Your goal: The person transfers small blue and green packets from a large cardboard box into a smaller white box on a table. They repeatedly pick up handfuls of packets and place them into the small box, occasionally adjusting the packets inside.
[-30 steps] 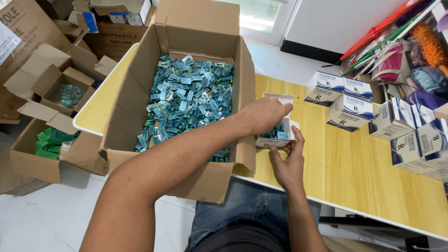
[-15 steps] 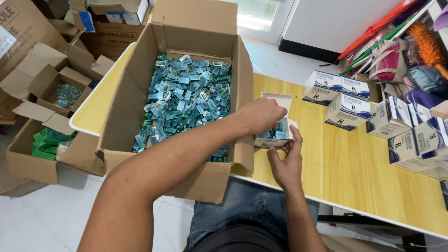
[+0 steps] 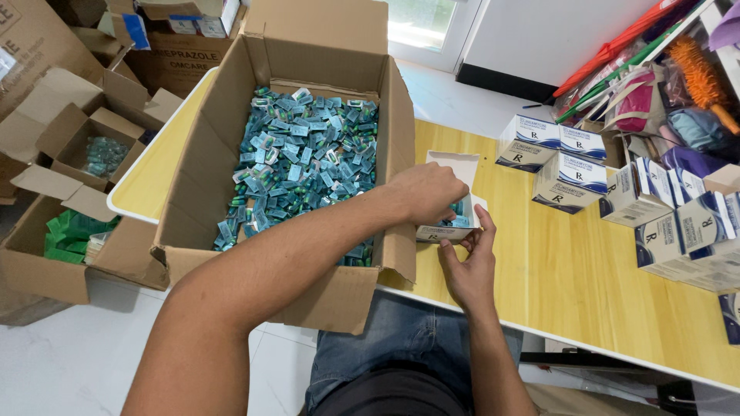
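Fingers (image 3: 455,206) of the left hand (image 3: 426,192) curl down into a small open carton (image 3: 456,196), closed over the blister packs inside – how firmly cannot be told. Left of them stands a big cardboard box (image 3: 231,115) heaped with teal blister packs (image 3: 304,166), on the yellow table (image 3: 586,270). Right of them, well apart, sit stacked blue-and-white cartons (image 3: 574,166). Just below, the right hand (image 3: 470,266) steadies the small carton – its fingers (image 3: 487,223) spread open, touching the near side.
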